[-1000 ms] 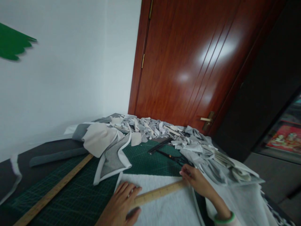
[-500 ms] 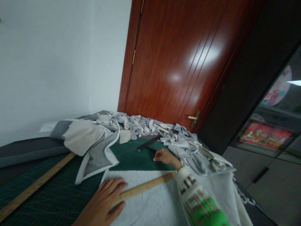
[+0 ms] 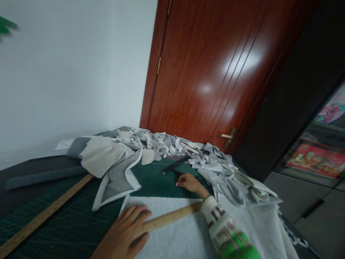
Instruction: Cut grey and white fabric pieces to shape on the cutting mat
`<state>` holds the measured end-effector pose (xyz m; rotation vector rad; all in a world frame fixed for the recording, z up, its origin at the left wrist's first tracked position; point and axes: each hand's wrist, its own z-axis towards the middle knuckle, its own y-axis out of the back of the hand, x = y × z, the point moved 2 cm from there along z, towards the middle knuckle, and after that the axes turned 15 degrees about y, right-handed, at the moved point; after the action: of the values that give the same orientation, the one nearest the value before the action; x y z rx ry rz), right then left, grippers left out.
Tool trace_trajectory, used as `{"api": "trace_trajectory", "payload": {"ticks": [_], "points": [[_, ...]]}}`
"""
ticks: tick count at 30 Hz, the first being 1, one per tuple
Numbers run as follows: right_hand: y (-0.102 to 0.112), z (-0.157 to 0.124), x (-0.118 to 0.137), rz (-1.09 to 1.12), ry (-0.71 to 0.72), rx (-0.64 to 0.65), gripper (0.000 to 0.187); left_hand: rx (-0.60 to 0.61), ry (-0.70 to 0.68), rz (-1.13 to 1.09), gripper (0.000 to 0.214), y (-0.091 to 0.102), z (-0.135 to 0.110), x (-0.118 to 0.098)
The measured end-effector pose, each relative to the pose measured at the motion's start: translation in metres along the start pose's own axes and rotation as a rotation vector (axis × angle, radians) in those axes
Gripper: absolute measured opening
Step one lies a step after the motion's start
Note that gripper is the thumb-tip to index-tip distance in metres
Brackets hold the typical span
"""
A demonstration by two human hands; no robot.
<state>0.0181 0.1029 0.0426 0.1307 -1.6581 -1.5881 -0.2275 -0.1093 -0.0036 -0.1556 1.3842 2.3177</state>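
My left hand (image 3: 129, 228) lies across a wooden ruler (image 3: 172, 216) with fingers and thumb spread. Beneath the ruler is a flat piece of whitish cloth (image 3: 172, 239) on a green cutting mat (image 3: 151, 183). Beyond the cloth's far edge is my right hand (image 3: 190, 182), its thumb and fingers pinched together low over the mat. Whatever the pinch may contain is too small to make out. Just past those fingers lies a dark, slim tool (image 3: 174, 166), whose kind I cannot tell.
Grey and white fabric scraps (image 3: 172, 144) are heaped along the far side. Left of my hands lie a folded grey-and-white cloth (image 3: 118, 180) and a second wooden ruler (image 3: 48, 212). A brown door (image 3: 205, 72) stands behind; a dark cabinet (image 3: 293, 194) is at right.
The view has turned slightly left, so most things sit farther right. Against the cloth, my right hand has shifted a little left, still pinched. My left hand stays on the ruler.
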Motion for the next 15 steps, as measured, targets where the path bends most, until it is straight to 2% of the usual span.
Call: {"api": "trace_trajectory", "payload": {"ticks": [4,6,10,15], "points": [[0.022,0.004,-0.023,-0.040,-0.114,-0.153,0.017,-0.031,-0.025,-0.007,0.047,0.002,0.002,-0.001],[0.035,0.006,-0.039,-0.075,-0.189,-0.189,0.019,-0.061,-0.048,-0.004,0.047,0.002,0.003,0.001],[0.046,0.012,-0.061,-0.111,-0.287,-0.135,0.020,-0.084,-0.069,-0.018,0.043,-0.002,0.003,0.005],[0.039,0.025,-0.069,-0.140,-0.322,-0.055,0.018,-0.096,-0.067,-0.003,0.049,-0.006,0.001,0.008]]}}
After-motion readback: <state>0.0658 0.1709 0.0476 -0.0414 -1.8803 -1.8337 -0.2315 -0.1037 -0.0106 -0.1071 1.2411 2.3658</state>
